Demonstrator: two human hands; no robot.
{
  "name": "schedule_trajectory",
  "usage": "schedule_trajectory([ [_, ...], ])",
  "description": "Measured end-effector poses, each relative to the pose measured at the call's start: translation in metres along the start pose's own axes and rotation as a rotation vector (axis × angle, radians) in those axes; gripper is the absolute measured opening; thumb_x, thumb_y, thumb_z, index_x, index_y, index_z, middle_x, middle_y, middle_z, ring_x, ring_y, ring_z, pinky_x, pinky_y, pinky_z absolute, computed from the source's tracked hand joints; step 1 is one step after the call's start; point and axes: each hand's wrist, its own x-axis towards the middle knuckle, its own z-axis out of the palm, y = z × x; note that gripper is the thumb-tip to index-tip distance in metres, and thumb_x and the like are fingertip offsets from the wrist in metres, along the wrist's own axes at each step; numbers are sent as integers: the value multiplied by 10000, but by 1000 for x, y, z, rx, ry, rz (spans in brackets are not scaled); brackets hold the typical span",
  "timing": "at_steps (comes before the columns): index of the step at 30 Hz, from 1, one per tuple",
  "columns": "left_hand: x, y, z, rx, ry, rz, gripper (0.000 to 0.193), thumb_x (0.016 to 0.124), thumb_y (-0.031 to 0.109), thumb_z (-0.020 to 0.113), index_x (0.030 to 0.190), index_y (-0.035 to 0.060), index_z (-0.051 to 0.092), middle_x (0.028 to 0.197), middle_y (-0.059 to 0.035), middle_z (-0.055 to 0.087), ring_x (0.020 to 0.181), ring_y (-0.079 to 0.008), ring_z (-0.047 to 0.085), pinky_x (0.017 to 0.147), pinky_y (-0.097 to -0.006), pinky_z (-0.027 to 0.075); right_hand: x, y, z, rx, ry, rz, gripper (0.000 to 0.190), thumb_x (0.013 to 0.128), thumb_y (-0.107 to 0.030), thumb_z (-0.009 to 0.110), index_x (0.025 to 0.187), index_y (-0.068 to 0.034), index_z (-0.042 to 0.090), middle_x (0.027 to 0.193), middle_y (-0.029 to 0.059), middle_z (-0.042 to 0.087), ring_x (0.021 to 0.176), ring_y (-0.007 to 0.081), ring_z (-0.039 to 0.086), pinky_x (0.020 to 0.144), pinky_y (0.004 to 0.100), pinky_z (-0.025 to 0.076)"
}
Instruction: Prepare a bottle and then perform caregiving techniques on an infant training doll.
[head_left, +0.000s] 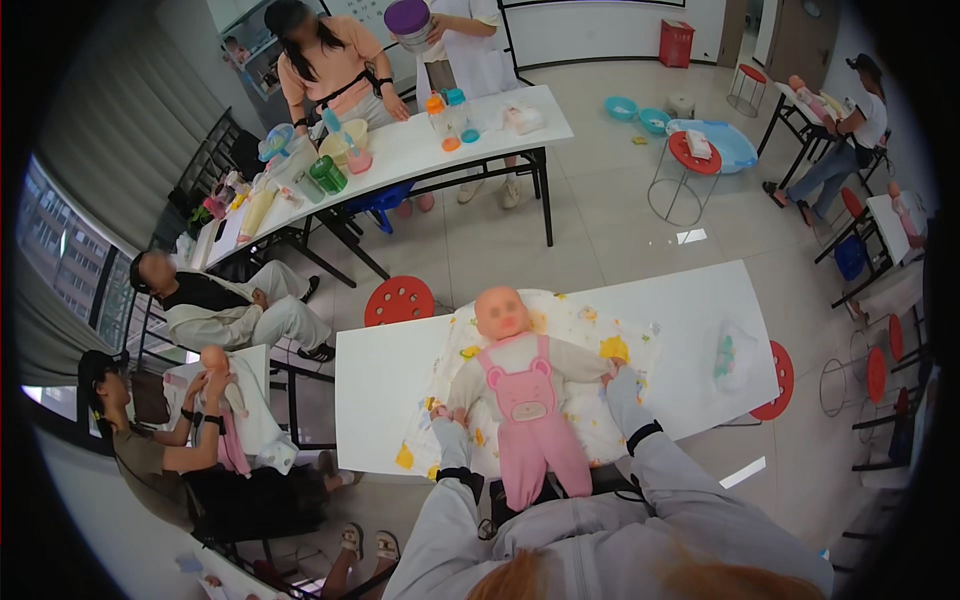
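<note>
A baby doll (521, 390) in pink bear overalls and a pale long-sleeved top lies face up on a white cloth with a yellow print (592, 435). The cloth is spread on a white table (375, 382). My left hand (448, 414) is at the doll's sleeve end on the picture's left, near its small hand. At the other sleeve end is my right hand (615, 370), by the doll's other hand. Both hands are small in view and partly covered by my grey sleeves, so their finger grip is hard to make out. The doll's legs reach the table edge before me.
A clear plastic bag (726, 356) lies at the table's right. Red stools (399, 300) stand by the table. Beyond, a long white table (517, 112) holds bottles and containers, with people behind it. At left, a seated person (135, 450) handles another doll.
</note>
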Motion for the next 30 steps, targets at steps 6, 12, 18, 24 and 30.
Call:
schedule_trajectory([
  [6,-24,43,25,603,129,631,502,697,-35,699,1142,6,472,1035,-97,490,908,-202,495,800,-297,435,-15,-103,-15,-90,57,-329,375,747,-22,650,1115,-4,581,969,166,552,836,265,578,733,358,478],
  [12,-20,96,65,725,1,939,453,717,36,693,1134,-3,520,1035,-163,555,948,-277,556,806,-348,461,19,-142,21,-134,-6,-450,327,738,-87,666,1055,-37,603,1032,178,555,934,345,558,780,394,466],
  [18,-14,102,95,866,-185,963,393,725,84,689,1086,0,559,1000,-176,579,910,-343,579,782,-405,480,22,-151,46,-277,-92,-524,365,744,-115,671,1094,-41,598,1059,164,548,950,354,559,801,406,477],
  [24,-20,84,126,945,-347,976,403,697,49,646,1089,20,555,1005,-171,573,921,-339,553,788,-412,459,4,-157,77,-377,-255,-545,368,742,-120,670,1098,-62,601,1016,151,535,902,355,576,752,413,493],
  [30,-9,74,122,917,-297,966,397,697,53,640,1084,19,557,980,-172,581,894,-352,558,773,-419,464,8,-150,90,-467,-255,-591,342,723,-127,680,1054,-76,612,994,147,535,860,361,583,726,428,496],
])
